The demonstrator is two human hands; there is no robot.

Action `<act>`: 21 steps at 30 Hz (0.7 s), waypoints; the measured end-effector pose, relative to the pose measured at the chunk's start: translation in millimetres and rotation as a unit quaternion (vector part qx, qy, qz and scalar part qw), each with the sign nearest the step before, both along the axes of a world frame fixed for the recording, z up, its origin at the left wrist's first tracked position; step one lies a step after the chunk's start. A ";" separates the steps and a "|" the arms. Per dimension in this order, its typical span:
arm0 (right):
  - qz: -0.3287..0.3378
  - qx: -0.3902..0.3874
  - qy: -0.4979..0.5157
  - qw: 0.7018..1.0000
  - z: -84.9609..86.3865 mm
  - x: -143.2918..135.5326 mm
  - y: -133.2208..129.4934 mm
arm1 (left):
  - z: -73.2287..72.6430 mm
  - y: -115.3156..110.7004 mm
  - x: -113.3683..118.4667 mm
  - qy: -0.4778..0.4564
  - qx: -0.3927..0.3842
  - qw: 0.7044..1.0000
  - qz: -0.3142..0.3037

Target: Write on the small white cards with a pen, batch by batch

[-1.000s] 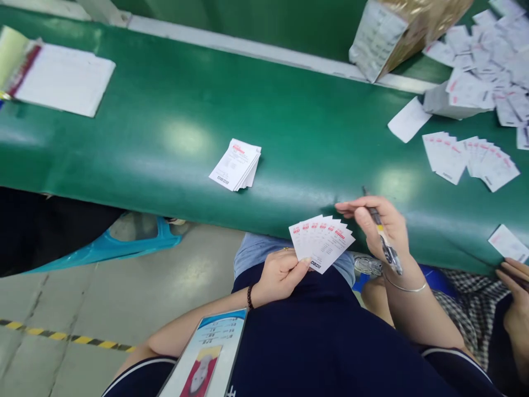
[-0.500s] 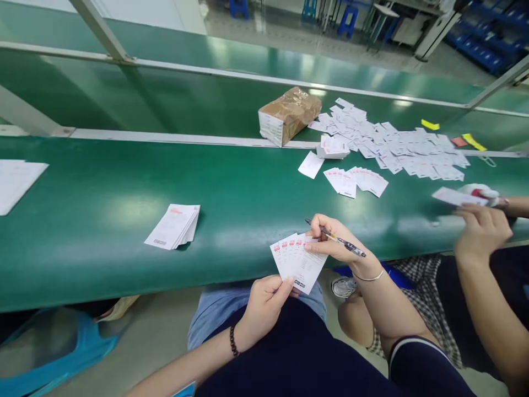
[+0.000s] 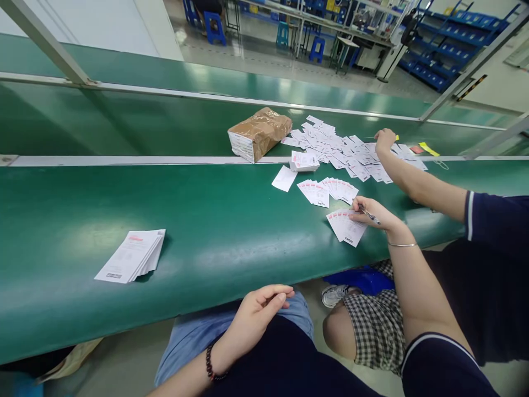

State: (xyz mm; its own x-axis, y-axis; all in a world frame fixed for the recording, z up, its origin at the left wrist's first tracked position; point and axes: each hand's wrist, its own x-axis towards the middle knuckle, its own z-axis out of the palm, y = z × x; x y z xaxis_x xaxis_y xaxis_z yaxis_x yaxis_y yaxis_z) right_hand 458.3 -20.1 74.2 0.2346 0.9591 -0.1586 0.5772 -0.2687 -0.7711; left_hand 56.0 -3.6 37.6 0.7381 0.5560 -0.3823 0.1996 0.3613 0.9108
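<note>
My right hand [image 3: 374, 212] grips the edge of a fan of white printed cards [image 3: 342, 227] with red marks, held at or just over the green table. A pen [image 3: 369, 214] is tucked in the same hand. Just beyond lie two fanned groups of similar cards, a left fan [image 3: 313, 193] and a right fan [image 3: 341, 189]. My left hand [image 3: 262, 314] hovers over my lap, below the table edge, with nothing in it and its fingers loosely extended. Over to the left, a slanted stack of white cards [image 3: 131, 255] rests on the table.
A brown paper-wrapped block [image 3: 261, 132] stands at the back beside a small card stack [image 3: 304, 161] and a blank-looking card [image 3: 284, 178]. Many cards [image 3: 351, 153] lie spread farther right. A co-worker's hand [image 3: 385, 139] reaches over them from the right.
My right hand has carried the fanned cards rightward and away from my body, toward the other fans. My left hand has let go of them. The co-worker's arm has reached over the spread cards.
</note>
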 end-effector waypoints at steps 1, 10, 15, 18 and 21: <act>0.000 0.003 -0.002 1.000 -4.8 3.8 0.3 | 0.6 0.5 0.1 0.000 0.005 1.000 0.004; -0.055 0.061 -0.021 0.996 -47.2 18.8 -9.0 | 5.6 4.7 -1.4 0.032 0.006 0.999 0.027; -0.059 0.082 0.000 0.995 -60.8 20.2 -15.2 | 4.7 6.6 -2.2 0.048 0.012 0.998 0.031; -0.044 0.079 0.013 0.996 -54.1 15.0 -19.8 | 1.7 7.1 -6.7 0.055 0.017 0.997 0.043; -0.053 0.077 -0.036 0.995 -37.9 9.2 -22.7 | -1.0 10.4 -18.3 0.058 0.028 0.996 0.067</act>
State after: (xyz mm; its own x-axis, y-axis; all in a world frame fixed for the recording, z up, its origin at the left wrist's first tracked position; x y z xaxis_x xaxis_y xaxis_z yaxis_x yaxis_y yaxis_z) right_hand 467.6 -42.7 36.3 0.3414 0.9399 0.0084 0.6073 -0.2138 -0.7651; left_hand 37.7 6.8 36.6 0.6090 0.6693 -0.4256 0.2579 0.3403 0.9042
